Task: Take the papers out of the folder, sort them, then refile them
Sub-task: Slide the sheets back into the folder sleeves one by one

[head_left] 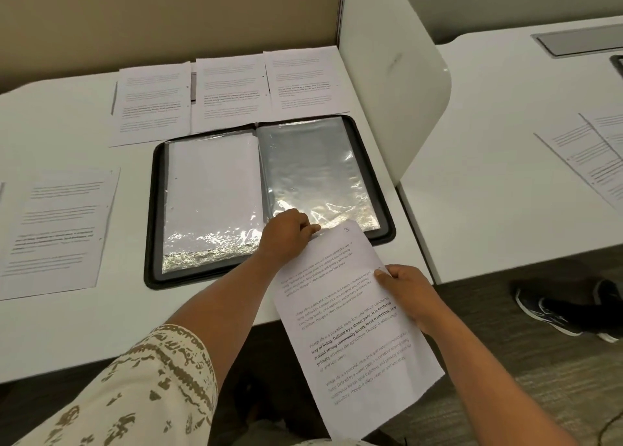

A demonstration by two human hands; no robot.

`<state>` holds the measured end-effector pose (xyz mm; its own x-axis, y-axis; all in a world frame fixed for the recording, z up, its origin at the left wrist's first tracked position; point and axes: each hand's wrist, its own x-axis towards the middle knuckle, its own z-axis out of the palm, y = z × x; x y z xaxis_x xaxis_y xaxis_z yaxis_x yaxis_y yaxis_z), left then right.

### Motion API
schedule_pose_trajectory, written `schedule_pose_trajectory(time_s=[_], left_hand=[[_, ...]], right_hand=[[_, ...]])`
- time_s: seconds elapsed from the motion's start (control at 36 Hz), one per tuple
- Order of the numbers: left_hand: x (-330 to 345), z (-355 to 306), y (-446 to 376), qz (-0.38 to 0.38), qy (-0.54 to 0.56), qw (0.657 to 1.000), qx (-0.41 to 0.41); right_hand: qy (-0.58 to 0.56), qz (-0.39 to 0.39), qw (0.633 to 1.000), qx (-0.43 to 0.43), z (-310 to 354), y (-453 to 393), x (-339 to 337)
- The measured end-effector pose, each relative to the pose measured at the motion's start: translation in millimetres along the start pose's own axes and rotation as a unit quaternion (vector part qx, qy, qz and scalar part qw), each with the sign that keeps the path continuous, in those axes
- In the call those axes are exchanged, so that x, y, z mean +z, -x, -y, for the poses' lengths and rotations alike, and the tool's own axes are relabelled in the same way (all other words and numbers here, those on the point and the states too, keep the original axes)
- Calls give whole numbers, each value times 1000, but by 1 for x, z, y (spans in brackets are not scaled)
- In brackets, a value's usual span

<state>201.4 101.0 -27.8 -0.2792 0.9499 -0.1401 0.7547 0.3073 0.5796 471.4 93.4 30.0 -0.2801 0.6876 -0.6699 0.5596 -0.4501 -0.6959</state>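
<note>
— Black display folder point(384, 162), rounded corners, stitched-looking rim, lying open and flat on the white desk point(67, 337). Two clear plastic sleeves inside, glossy, wrinkled, catching glare along the near edge.

— Contents of the sleeves?

— Left sleeve point(212, 202) backed with a plain white sheet. Right sleeve point(317, 172) grey and see-through, apparently without paper.

— And the loose page?

— White printed sheet of paper point(354, 337), smooth and uncreased, several pale paragraphs and one in bold, a small handwritten mark near the top corner. Held tilted, top edge over the folder's near right corner, lower half hanging past the desk edge above the floor.

— Hands?

— Left hand point(286, 234) with fingers curled, pinching at the sheet's top edge right by the mouth of the right sleeve; whether plastic is caught in the pinch too, cannot tell. Right hand point(409, 288) gripping the sheet's right edge, thumb on top. Patterned cream-and-brown short sleeve point(148, 388) on the left arm.

— Other papers?

— Three printed white pages point(222, 94) in a row just beyond the folder, near the beige partition. One more printed page point(57, 229) well to the left. Further sheets point(593, 152) on the neighbouring white desk, past the rounded white divider panel point(397, 74). Black sneaker point(569, 305) on the floor at right.
</note>
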Motion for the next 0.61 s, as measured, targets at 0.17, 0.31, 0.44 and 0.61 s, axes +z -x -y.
schedule_pose_trajectory(time_s=[0.17, 0.31, 0.44, 0.61], left_hand=[[2, -8, 3, -29, -23, 999, 38], [2, -8, 6, -71, -71, 990, 102], [1, -6, 8, -104, -112, 977, 148], [1, -12, 11, -101, -125, 971, 178]], right_hand=[[13, 0, 999, 35, 12, -10, -3], [7, -12, 999, 35, 20, -15, -7], [-5, -27, 998, 62, 28, -22, -13], [-1, -30, 997, 69, 32, -26, -21]])
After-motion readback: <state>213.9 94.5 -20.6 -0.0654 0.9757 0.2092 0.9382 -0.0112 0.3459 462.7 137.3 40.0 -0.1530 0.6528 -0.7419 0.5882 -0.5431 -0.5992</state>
